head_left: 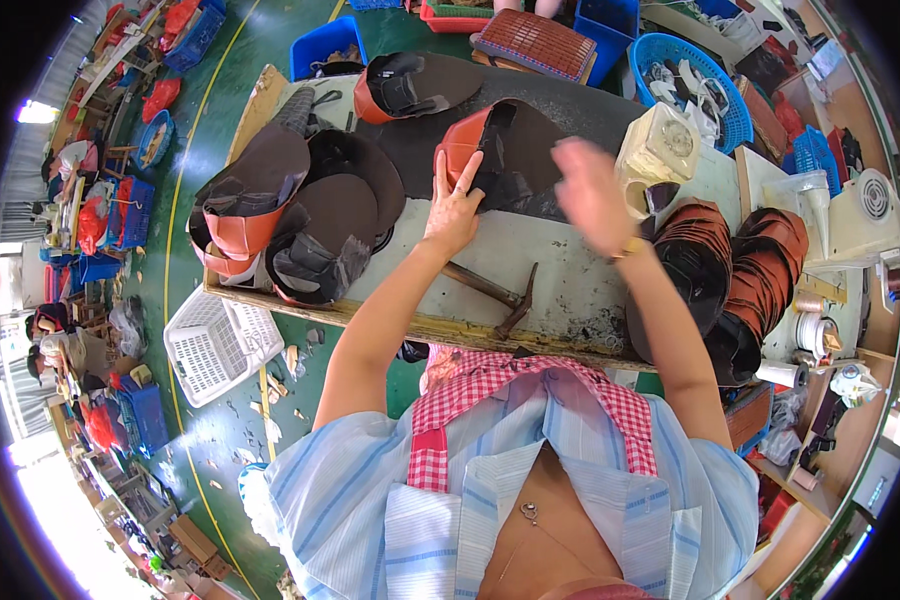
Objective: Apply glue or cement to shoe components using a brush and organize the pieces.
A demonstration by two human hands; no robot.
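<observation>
On the worktable, a black piece with a red-brown band [515, 155] lies in front of me; it looks like a shoe upper. My left hand [454, 212] rests at its near left edge, two fingers stretched apart on the red-brown part. My right hand [598, 200] is over the table just right of the piece, smeared by motion, so its fingers cannot be made out. Nearer to me lies a hammer [515, 303]. More such pieces [320, 225] are heaped at the left, and another piece [415, 85] sits at the far edge.
Stacked red-brown and black pieces [765, 275] stand on the right, near a grimy cream-coloured container [660, 145]. Beyond the table are a blue round basket [692, 85] and a blue bin [328, 48]. A white crate [220, 345] sits on the green floor at left.
</observation>
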